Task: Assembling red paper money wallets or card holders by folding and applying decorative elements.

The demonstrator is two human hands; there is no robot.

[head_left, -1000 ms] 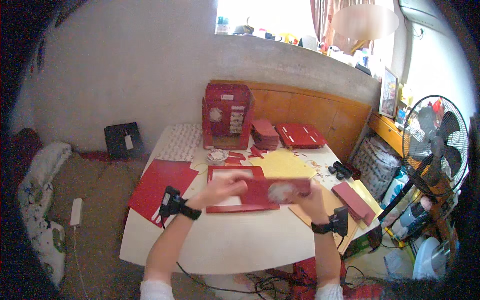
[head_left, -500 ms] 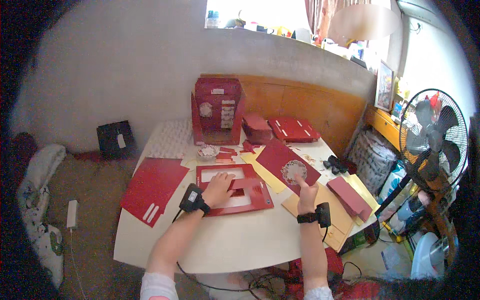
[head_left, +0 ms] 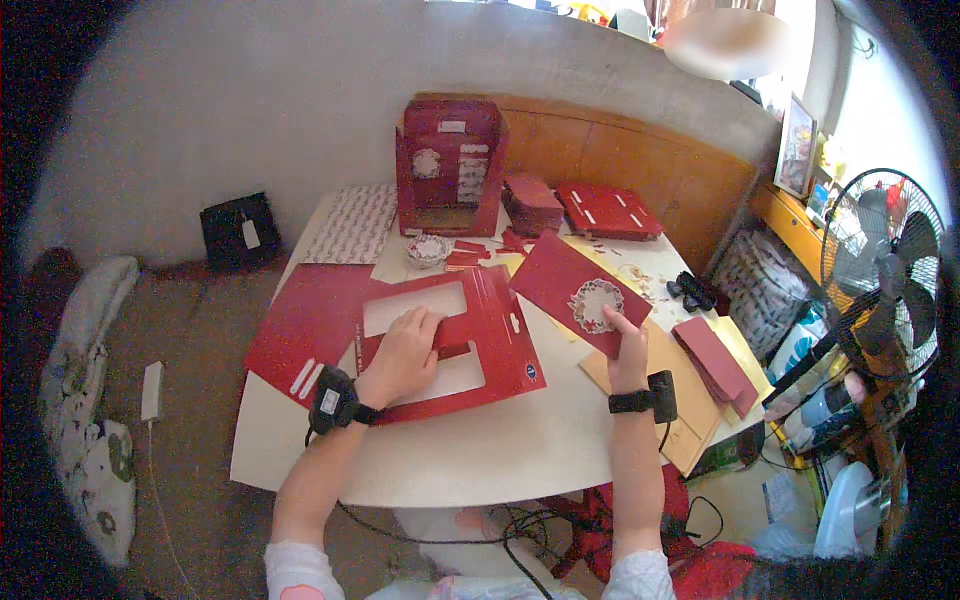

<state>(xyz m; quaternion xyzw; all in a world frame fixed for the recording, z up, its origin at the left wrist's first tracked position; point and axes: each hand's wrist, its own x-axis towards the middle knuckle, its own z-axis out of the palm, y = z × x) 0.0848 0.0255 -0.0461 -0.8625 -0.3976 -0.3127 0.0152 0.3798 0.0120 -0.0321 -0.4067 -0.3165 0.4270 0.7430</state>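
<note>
My left hand (head_left: 403, 358) is closed round the strip between two cut-out windows of a red cardboard packaging sleeve (head_left: 505, 345). The sleeve is tilted and its left part overlaps a plain red sheet (head_left: 305, 315) with two white bars. In my right hand (head_left: 628, 352) is a dark red card (head_left: 562, 280), pinched with the thumb on top at its near right corner. A round white floral design (head_left: 597, 305) shows on that card beside the thumb. The fingers beneath the card are hidden.
Behind stand a red display box (head_left: 450, 170), a stack of red cards (head_left: 532, 205) and a pile of red sleeves (head_left: 610, 212). A small patterned bowl (head_left: 429, 250) sits among red scraps. Manila envelopes (head_left: 690, 440), folded red cards (head_left: 712, 365) and a fan (head_left: 885, 260) are on the right.
My left hand has shifted left with the red sleeve, which now overlaps the red sheet and looks lifted. The right hand still holds its card. The view has tipped downward.
</note>
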